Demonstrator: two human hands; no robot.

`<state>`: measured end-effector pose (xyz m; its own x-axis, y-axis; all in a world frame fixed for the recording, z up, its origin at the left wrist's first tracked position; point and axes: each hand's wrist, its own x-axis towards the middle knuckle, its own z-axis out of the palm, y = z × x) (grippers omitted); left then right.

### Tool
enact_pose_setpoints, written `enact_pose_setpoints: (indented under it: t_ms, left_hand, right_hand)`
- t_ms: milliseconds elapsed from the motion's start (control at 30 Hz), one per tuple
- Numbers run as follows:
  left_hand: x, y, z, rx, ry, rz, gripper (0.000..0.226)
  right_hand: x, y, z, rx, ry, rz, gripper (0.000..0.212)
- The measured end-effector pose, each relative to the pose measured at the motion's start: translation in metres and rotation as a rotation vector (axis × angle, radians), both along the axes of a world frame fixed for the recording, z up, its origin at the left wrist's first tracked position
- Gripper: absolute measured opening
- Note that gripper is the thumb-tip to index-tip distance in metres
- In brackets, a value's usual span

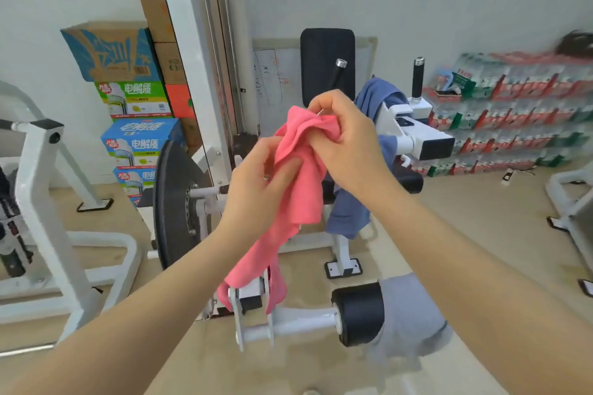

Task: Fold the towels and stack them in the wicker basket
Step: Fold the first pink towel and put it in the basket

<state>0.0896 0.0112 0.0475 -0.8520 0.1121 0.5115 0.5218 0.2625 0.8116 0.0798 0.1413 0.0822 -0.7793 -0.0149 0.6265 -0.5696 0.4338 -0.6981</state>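
Note:
A pink towel hangs crumpled in the air in front of me, its lower end trailing over the white frame of a gym machine. My right hand pinches the towel's top edge. My left hand grips the bunched cloth just below and to the left. A blue towel is draped over the machine behind my hands, with its lower part hanging down. A grey towel lies over the machine's black roller pad at the lower right. No wicker basket is in view.
The white gym machine with a black seat back stands straight ahead. A weight plate sits left of it. Stacked cardboard boxes line the left wall, packs of bottles the right wall. Another white frame stands at far left.

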Motion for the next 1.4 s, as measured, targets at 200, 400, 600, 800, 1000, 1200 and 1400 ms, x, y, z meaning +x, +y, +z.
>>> enact_pose_setpoints:
  t_ms: [200,400,600,800,1000,1200,1400]
  left_hand:
    - [0.042,0.033,-0.017,-0.115,-0.139,-0.239,0.009]
    - [0.072,0.108,-0.011,-0.418,0.042,-0.387,0.018]
    - [0.080,0.220,-0.010,-0.675,0.260,-0.310,0.016]
    - [0.094,0.363,-0.016,-0.699,0.221,-0.380,0.019]
    - [0.105,0.504,-0.037,-0.625,0.084,-0.441,0.012]
    - [0.089,0.619,-0.058,-0.426,-0.004,-0.420,0.010]
    - [0.016,0.722,-0.078,-0.752,0.291,-0.475,0.019]
  right_hand:
    - [0.075,0.044,-0.041,0.410,-0.123,-0.242,0.010]
    - [0.129,0.119,-0.043,0.789,-0.111,-0.267,0.056]
    - [0.155,0.213,-0.049,0.457,-0.334,-0.278,0.041]
    - [0.173,0.363,-0.067,0.863,-0.253,-0.605,0.006]
    - [0.192,0.489,-0.081,0.791,-0.400,-0.579,0.020]
    - [0.177,0.607,-0.102,0.657,-0.459,-0.781,0.032]
    - [0.142,0.750,-0.114,0.617,-0.529,-0.898,0.048]
